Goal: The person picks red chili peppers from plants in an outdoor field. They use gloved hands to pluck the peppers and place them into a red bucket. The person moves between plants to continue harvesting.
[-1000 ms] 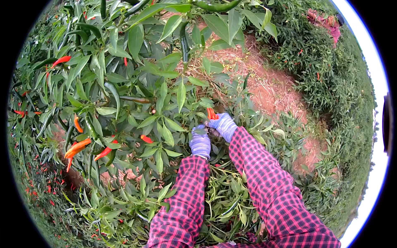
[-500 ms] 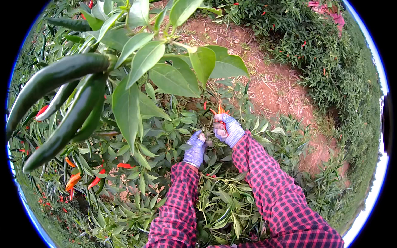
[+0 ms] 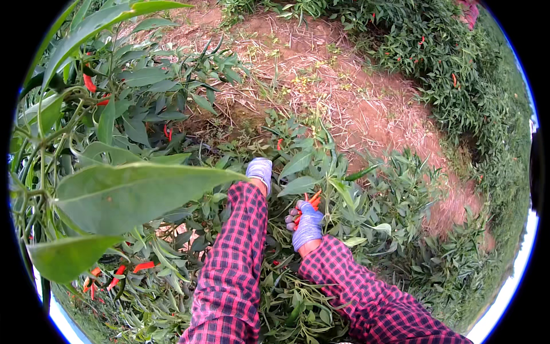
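My right hand (image 3: 308,222), in a bluish-purple glove, is closed around several red-orange chili peppers (image 3: 313,200), whose tips stick out past the fingers. Farther forward and to its left, my left hand (image 3: 260,171) reaches in among the leaves of a chili plant (image 3: 226,200). Its fingers are hidden behind the back of the glove and the foliage, so its grip does not show. A red chili (image 3: 279,144) hangs just ahead of the left hand. Beside the right hand, a dark green chili (image 3: 362,172) points out from a leafy stem.
Large leaves (image 3: 137,189) hang close in front at the left. More red chilies (image 3: 117,277) grow at the lower left and upper left. A straw-strewn reddish soil path (image 3: 366,109) runs between the rows, with another row of chili plants (image 3: 447,86) at the far right.
My left hand has moved forward, away from the right one. My right hand has drawn back with the chilies in it. The big green chilies at the left have left the view.
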Tool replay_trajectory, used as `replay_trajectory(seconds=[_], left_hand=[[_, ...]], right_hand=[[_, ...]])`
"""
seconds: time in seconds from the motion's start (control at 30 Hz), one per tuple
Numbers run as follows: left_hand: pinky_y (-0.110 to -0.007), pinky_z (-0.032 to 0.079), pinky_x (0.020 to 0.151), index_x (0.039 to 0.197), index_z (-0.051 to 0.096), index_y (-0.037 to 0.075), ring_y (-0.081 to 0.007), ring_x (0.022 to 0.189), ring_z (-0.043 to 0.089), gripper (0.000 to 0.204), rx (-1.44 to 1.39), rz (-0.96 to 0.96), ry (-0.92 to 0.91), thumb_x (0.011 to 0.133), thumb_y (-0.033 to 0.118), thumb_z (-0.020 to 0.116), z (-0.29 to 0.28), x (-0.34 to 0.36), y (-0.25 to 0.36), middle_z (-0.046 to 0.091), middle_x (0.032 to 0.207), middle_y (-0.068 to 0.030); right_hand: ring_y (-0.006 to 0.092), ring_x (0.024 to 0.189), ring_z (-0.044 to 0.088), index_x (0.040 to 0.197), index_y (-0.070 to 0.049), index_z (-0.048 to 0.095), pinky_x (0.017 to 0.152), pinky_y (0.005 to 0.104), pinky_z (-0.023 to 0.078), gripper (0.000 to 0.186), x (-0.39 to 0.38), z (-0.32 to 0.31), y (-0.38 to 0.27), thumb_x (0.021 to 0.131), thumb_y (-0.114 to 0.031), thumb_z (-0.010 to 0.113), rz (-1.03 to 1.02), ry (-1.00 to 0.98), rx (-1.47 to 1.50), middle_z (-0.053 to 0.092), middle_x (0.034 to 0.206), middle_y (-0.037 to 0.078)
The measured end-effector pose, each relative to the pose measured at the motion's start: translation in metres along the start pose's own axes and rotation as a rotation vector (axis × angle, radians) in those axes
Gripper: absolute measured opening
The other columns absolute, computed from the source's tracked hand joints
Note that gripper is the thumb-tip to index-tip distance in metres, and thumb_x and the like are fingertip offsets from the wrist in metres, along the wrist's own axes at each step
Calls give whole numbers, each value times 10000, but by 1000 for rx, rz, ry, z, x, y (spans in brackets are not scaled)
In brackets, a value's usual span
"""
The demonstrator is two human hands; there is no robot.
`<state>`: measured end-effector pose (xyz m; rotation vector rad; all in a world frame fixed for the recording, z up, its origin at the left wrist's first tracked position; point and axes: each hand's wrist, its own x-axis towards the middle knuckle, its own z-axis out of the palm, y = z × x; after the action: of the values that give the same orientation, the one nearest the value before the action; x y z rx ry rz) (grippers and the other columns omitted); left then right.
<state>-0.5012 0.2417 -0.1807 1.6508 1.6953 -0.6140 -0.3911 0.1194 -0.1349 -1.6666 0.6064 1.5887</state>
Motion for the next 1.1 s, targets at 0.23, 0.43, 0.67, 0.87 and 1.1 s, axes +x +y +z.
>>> replay_trajectory(seconds=[0.23,0.43,0.67,0.87,1.1], left_hand=[[-389,366,935,1147,518,130,-293,1108,463,447,-198,-195,-122,777,382,519,216,108,-110,479,1216,-85],[-378,372,932,1204,456,145,-294,1110,469,446,-671,-178,-315,783,275,520,176,87,-64,498,1200,-94],[-365,380,929,1271,384,163,-295,1112,477,501,-454,-365,-250,790,150,520,131,70,-37,521,1182,-105],[-411,402,918,1235,454,171,-235,1154,461,415,307,234,-429,823,203,493,133,94,-26,446,1283,-52],[-381,467,830,974,647,96,-279,1001,564,245,158,107,-234,768,199,563,189,137,-54,597,1066,-119]], right_hand=[[242,657,521,827,-64,430,452,272,417,143,-23,-1,-14,840,-187,502,9,-117,241,505,724,94],[231,596,559,820,-80,454,428,276,433,148,-14,-16,-22,829,-215,515,-30,-159,313,541,711,78],[227,624,538,844,-72,453,459,278,421,140,-27,-21,-14,831,-195,520,-42,-157,282,527,750,88],[213,658,521,858,-68,472,497,273,416,138,-32,-28,-13,828,-188,532,3,-289,320,520,767,81],[190,664,504,843,-55,481,514,257,432,137,-34,-33,-16,821,-182,526,48,-312,279,504,760,71]])
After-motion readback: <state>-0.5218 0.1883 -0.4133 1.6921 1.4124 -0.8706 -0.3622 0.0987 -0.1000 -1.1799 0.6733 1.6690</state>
